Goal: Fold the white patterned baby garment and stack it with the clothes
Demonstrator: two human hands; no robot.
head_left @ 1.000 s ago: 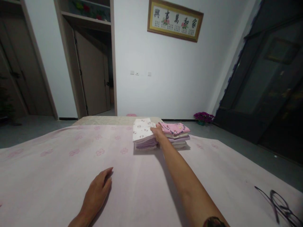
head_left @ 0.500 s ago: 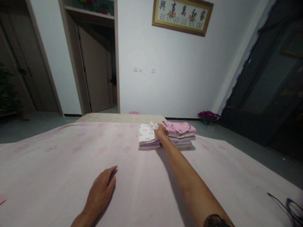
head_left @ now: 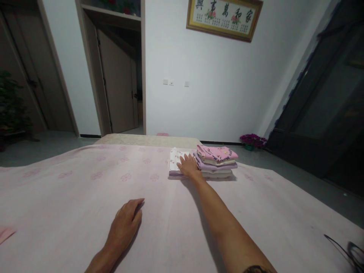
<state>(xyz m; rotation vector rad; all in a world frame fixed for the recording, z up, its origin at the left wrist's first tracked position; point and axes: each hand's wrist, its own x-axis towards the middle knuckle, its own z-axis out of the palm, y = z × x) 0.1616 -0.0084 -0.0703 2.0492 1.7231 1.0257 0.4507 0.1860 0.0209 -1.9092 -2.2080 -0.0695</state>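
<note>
Pale pink cotton bedsheet (head_left: 85, 197), printed with faint blossoms, spreads across a bed in this head-worn camera view. Two piles of folded clothes sit side by side near its far edge: a white garment pile (head_left: 174, 161) with a small floral print over a lilac layer, and a taller knit pile (head_left: 217, 167) topped by a pink garment with dark lettering, with lilac and cream layers beneath. The right hand (head_left: 189, 167) lies open and flat, its fingers spread across the white pile without gripping; the palm appears placed to press the soft fabric down beside its neighbour. The left hand (head_left: 124, 223) rests on the sheet nearer the camera, fingers loosely curved, holding nothing. Wire-framed eyeglasses (head_left: 355, 252) lie at the lower right corner, partly out of frame, and a small pink scrap of cloth (head_left: 4, 234) sits at the left edge. Beyond the bed, potted magenta flowers (head_left: 253, 140) stand on a grey floor (head_left: 298, 182) beneath a framed calligraphy panel (head_left: 224, 15).
</note>
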